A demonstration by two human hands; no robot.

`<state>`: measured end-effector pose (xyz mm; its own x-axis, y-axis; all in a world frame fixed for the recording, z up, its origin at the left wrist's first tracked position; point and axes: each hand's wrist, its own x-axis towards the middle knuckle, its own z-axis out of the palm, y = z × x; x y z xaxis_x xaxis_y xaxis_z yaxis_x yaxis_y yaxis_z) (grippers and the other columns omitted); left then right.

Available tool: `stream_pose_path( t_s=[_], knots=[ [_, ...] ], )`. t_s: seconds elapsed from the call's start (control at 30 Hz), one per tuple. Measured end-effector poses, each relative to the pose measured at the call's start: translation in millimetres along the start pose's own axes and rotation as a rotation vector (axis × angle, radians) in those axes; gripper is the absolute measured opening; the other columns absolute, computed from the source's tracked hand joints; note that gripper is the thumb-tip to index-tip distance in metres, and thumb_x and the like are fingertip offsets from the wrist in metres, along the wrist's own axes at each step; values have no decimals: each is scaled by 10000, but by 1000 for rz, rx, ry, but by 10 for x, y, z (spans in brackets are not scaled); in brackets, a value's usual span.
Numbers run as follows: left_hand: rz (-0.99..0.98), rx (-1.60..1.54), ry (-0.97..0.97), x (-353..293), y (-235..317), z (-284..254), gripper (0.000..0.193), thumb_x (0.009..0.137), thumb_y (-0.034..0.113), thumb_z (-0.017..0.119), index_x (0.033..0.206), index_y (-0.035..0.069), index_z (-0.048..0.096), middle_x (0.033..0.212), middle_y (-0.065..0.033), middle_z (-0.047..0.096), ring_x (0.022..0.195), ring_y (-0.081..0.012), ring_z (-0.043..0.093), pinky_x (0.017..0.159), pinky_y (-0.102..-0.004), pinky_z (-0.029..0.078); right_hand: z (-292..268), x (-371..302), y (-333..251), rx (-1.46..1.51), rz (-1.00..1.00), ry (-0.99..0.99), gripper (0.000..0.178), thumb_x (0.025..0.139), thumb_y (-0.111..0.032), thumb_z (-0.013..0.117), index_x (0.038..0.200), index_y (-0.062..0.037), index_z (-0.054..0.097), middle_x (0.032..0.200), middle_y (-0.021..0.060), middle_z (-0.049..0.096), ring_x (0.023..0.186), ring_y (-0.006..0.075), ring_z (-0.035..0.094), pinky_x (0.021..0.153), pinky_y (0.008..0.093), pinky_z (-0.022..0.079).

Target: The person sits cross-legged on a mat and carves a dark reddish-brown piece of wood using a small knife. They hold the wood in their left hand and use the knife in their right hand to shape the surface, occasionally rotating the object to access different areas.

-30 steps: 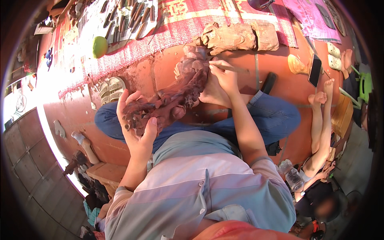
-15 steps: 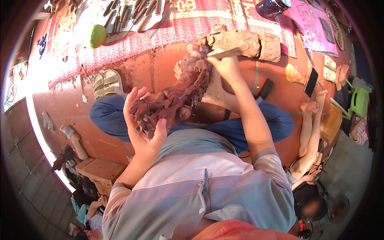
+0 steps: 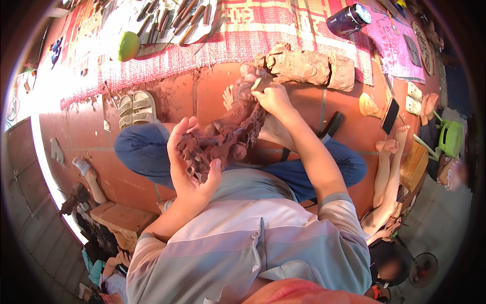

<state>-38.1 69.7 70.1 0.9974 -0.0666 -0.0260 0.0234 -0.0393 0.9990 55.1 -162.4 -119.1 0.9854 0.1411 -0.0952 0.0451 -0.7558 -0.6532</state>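
A long, dark reddish-brown wood carving (image 3: 229, 121) with knobbly, curled shapes slants across my lap, its far end on or near my bare foot. My left hand (image 3: 193, 186) cradles the near end, thumb on one side and fingers curved round the other. Over the far end, my right hand (image 3: 276, 100) pinches a small tan flat piece that looks like sandpaper (image 3: 261, 82) and presses it against the rounded top. The fingertips under that piece are partly hidden.
Beyond the carving lies a pale, rough-carved wood block (image 3: 302, 67) by a red woven mat (image 3: 238, 43). Several chisels (image 3: 185, 20), a green fruit (image 3: 128, 45) and a dark flask (image 3: 345, 21) are on the mat. Sandals (image 3: 137, 107) sit left, a phone (image 3: 390, 116) right. Other people sit both sides.
My right hand has moved slightly left and nearer, the tan piece now turned and flatter on the carving. The carving's near end has shifted a little right with my left hand.
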Motion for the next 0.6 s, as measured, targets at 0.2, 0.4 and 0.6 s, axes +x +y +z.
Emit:
stream_pose_path(
  t_s=[0.2,0.4,0.6],
  knots=[
    [-8,6,-2,30,19,-9,757,772,-36,604,1428,3,229,1410,-168,347,1174,-238,491,1017,-372,385,-161,17,11,230,-23,148,167,792,-201,664,845,-43,663,807,149,671,766,318,657,662,375,521],
    [-14,1,-18,46,34,-2,756,775,-31,605,1428,2,226,1420,-169,331,1166,-240,496,1004,-370,401,-92,137,186,432,172,176,263,814,-308,650,852,-49,683,794,144,676,726,329,653,662,398,519],
    [7,51,-24,43,-1,-8,755,774,-39,600,1427,1,225,1430,-174,329,1177,-241,502,1014,-372,396,10,50,-2,-55,26,-63,160,802,-264,655,876,-123,673,836,103,677,801,310,648,718,388,515]
  ],
)
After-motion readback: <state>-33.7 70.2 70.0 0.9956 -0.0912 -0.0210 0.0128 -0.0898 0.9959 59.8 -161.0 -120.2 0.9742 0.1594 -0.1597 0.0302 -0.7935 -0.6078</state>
